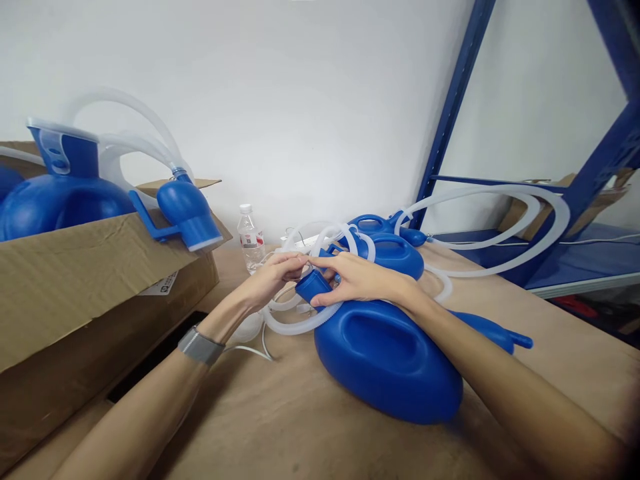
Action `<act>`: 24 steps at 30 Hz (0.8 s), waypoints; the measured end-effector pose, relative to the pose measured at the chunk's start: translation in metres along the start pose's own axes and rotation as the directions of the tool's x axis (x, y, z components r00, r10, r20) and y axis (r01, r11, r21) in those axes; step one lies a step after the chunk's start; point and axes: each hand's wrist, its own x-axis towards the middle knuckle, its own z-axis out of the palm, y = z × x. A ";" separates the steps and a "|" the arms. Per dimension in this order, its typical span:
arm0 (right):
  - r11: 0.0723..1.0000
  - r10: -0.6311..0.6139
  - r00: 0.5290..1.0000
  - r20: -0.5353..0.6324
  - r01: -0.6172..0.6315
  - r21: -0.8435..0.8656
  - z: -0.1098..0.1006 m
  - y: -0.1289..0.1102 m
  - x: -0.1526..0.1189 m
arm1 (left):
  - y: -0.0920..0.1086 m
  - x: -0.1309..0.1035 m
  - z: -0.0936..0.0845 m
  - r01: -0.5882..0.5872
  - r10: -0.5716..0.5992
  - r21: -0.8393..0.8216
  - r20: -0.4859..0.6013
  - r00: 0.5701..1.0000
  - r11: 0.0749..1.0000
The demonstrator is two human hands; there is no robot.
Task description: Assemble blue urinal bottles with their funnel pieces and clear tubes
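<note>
A large blue plastic bottle [385, 360] lies on the brown table, its neck pointing up and left. My right hand [357, 277] rests around the neck, thumb on its near side and index finger reaching to the rim. Fingers of my left hand [285, 270] are pinched together at the mouth, meeting the right fingertips; whatever small thing is between them is too small to name. A translucent hose [300, 327] loops around and below the neck. Behind it lie more blue bottles [397, 253] with coiled hoses.
At the left, an open cardboard box [75, 280] holds blue bottles [70, 200] and hoses. A clear water bottle [250, 240] stands near the wall. Blue metal shelving [447, 113] rises at the right. A white cable [253, 350] lies on the table.
</note>
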 end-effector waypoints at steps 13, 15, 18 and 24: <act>0.894 -0.160 0.946 -0.283 0.018 -0.447 -0.016 -0.010 -0.017 | 0.033 -0.015 -0.053 0.072 -0.214 0.594 0.172 0.962 0.801; 0.890 -0.100 0.905 -0.414 -0.104 -0.443 -0.023 -0.020 -0.032 | 0.041 -0.023 -0.061 0.125 -0.343 0.639 0.230 0.911 0.759; 0.906 0.175 0.921 -0.348 -0.289 -0.309 -0.028 -0.035 -0.052 | 0.041 -0.031 -0.062 0.245 -0.566 0.704 0.264 0.781 0.667; 0.940 0.180 0.964 -0.195 -0.227 -0.254 -0.012 -0.047 -0.053 | 0.006 -0.020 -0.040 0.261 -0.707 0.858 0.155 0.690 0.443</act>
